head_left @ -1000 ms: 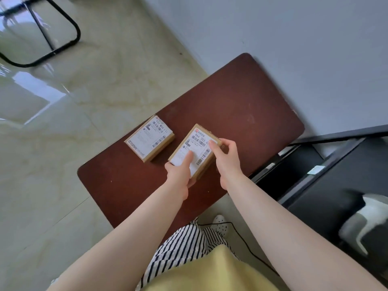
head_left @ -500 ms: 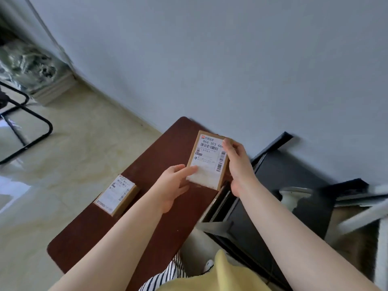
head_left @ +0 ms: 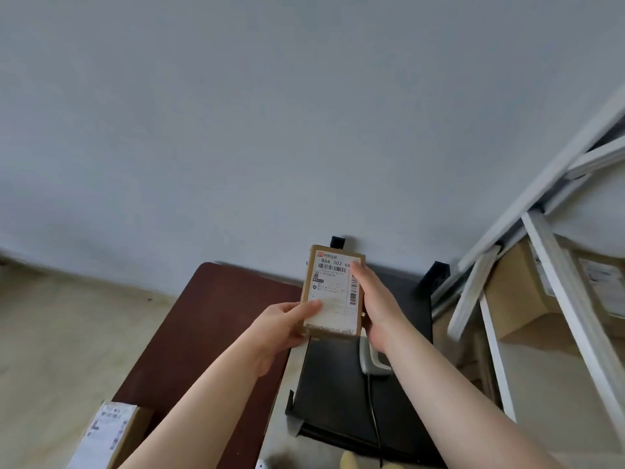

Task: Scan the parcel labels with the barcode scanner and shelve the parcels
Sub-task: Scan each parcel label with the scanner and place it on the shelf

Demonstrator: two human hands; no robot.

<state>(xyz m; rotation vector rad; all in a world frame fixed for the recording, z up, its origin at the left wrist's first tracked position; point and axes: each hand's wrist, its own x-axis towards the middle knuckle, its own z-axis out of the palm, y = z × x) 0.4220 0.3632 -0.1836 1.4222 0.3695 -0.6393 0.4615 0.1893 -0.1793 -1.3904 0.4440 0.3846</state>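
held parcel point(head_left: 333, 292) at centre frame, lifted off the surfaces, label side facing the camera, long axis running up the frame; printed digits "866 303 66" legible near its top, barcode strip along its right edge. left hand point(head_left: 282, 328) gripping the lower left corner, thumb pressed flat on the white label, fingers curled behind the box. right hand point(head_left: 375, 304) laid along the right edge, fingers straight and together, fingertips reaching the upper right corner of the label; thumb not visible, so wrap behind the box cannot be told.

second parcel point(head_left: 108, 434) lying at lower left of frame on the dark brown table point(head_left: 209, 316), label up, well apart from the held one.

barcode scanner point(head_left: 372, 362) grey and white, resting on the black surface point(head_left: 331, 394) just below the right wrist, partly hidden by the forearm; black cable point(head_left: 373, 414) trailing down toward the bottom edge.

white shelf frame point(head_left: 554, 275) at right of frame, cardboard boxes point(head_left: 521, 299) inside it with labels blurred. pale wall point(head_left: 236, 130) filling the upper frame, beige floor point(head_left: 61, 333) at left.
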